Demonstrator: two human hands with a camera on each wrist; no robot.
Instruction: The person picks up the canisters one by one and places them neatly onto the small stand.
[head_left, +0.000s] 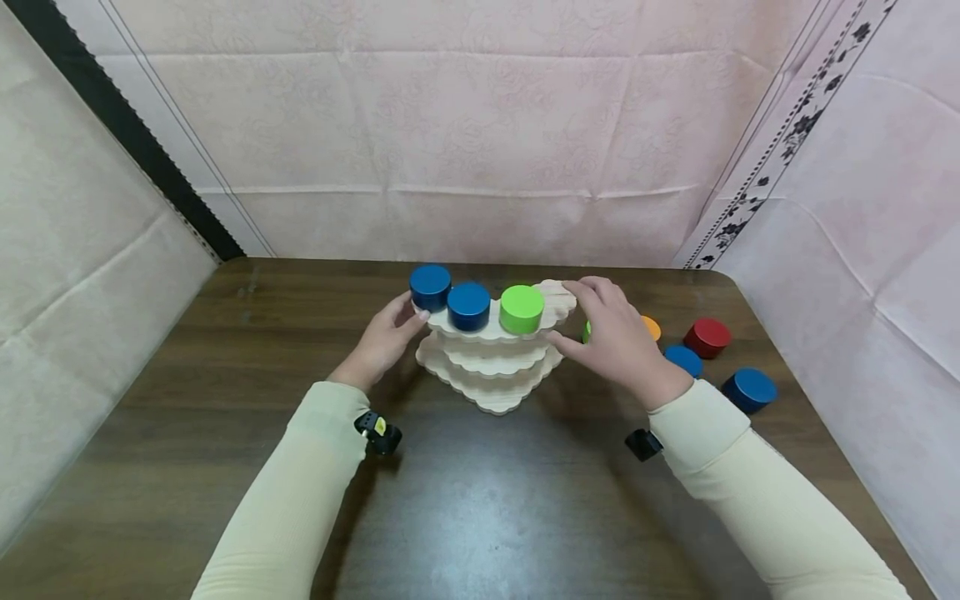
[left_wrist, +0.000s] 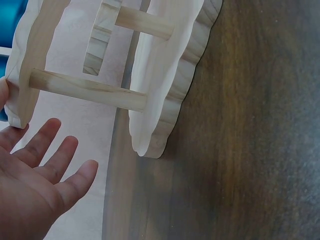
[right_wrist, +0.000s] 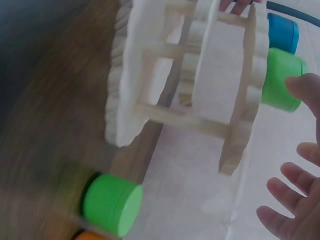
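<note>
A tiered wooden stand (head_left: 491, 363) with scalloped edges and round dowel posts stands on the table. Two blue round tubs (head_left: 468, 307) and one green round tub (head_left: 521, 310) sit on its top tier. My left hand (head_left: 384, 340) pinches the left end of that tier. In the left wrist view, the other fingers (left_wrist: 60, 155) of this hand spread below the tier's edge. At the stand's right end is my right hand (head_left: 617, 337), its fingers (right_wrist: 287, 195) parted and holding nothing. In the right wrist view its thumb overlaps the green tub; contact cannot be told.
To the right on the table are a red tub (head_left: 707, 337), two more blue tubs (head_left: 749, 390), a partly hidden orange tub (head_left: 652, 327) and another green tub (right_wrist: 112, 205). Patterned cloth (head_left: 480, 125) hangs behind the table and along both sides.
</note>
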